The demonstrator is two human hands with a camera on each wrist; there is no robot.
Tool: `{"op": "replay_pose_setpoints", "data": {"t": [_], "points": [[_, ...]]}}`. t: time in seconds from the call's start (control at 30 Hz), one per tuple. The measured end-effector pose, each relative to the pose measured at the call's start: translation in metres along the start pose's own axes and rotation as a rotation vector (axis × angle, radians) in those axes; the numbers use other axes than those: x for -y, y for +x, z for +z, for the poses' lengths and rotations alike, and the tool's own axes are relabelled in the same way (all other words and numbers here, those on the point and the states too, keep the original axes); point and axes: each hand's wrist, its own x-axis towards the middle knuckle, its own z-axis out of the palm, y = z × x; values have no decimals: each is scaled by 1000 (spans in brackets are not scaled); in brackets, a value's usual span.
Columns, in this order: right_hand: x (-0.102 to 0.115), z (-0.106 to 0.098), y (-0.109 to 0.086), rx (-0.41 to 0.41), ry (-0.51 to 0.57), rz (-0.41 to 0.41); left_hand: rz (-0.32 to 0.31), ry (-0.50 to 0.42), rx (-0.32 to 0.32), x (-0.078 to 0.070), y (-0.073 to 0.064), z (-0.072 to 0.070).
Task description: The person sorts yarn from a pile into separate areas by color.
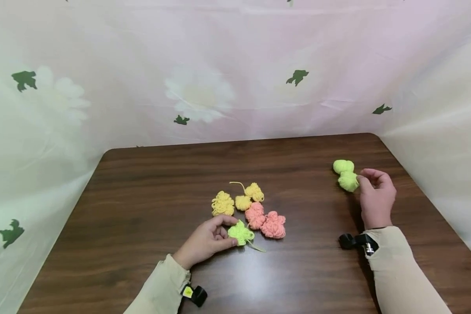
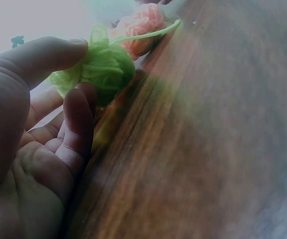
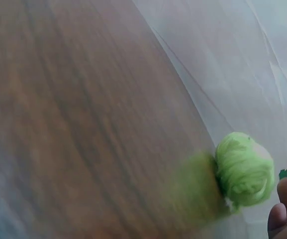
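Note:
My left hand [image 1: 209, 240] pinches a small lime-green yarn bundle [image 1: 240, 233] between thumb and fingers. The left wrist view shows the thumb on top of this green yarn [image 2: 103, 69] and fingertips against its near side, with a loose strand trailing away. At the far right, two lime-green yarn balls [image 1: 347, 181] lie one behind the other. My right hand [image 1: 378, 198] is beside the nearer one, fingers loosely bent. In the right wrist view a gap shows between the fingertips and the green yarn ball [image 3: 245, 169].
Just beyond the left hand sit yellow yarn bundles [image 1: 223, 203] and pink yarn bundles [image 1: 273, 225] in a loose cluster. The brown wooden table [image 1: 161, 174] meets a pale floral cloth [image 1: 235, 65] along its back and sides.

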Motion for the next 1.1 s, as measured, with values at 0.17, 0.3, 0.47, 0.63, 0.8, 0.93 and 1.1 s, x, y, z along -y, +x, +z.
{"op": "replay_pose_setpoints", "data": {"t": [0.17, 0.3, 0.47, 0.63, 0.8, 0.93, 1.1], "points": [[7, 8, -8, 52, 92, -59, -16, 17, -4, 0, -1, -2], [11, 17, -20, 118, 95, -75, -20, 5, -9, 1, -5, -5], [23, 22, -34, 218, 73, -106, -1, -12, 0, 0, -4, -3], [36, 29, -48, 340, 56, -170, 9, -10, -6, 0, 1, 2], [45, 38, -67, 492, 81, -147, 11, -26, -2, -1, 2, 4], [49, 44, -81, 591, 59, -116, 9, -27, -7, -2, 1, 3], [51, 49, -93, 652, 34, -109, 15, -26, -6, -4, 0, 1]]}}
